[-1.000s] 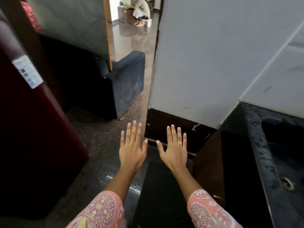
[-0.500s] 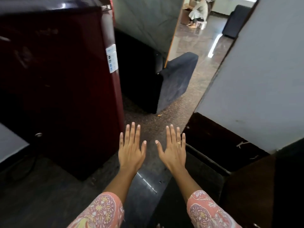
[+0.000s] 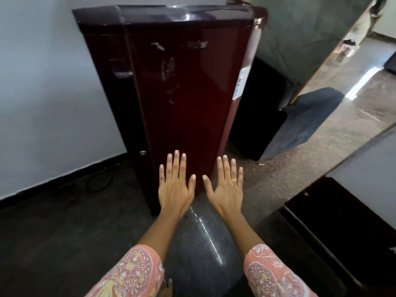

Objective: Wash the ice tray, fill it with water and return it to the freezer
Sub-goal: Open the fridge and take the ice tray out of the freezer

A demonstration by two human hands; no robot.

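Note:
A dark red single-door fridge (image 3: 184, 86) stands straight ahead with its door shut; a recessed handle (image 3: 121, 68) sits on its left side. My left hand (image 3: 174, 185) and my right hand (image 3: 226, 187) are held out flat side by side, palms down, fingers spread, in front of the fridge's lower edge. Neither hand holds anything. A ring is on my right hand. No ice tray is in view.
A pale wall (image 3: 47, 86) with a black skirting runs left of the fridge, with a cable (image 3: 100, 179) on the floor. A dark sofa (image 3: 300, 123) stands to the right. A wall corner (image 3: 364, 159) juts in at right. A person (image 3: 362, 26) sits far off.
My view has swung left from the sink corner to face the fridge head-on. Both hands stay flat, open and side by side.

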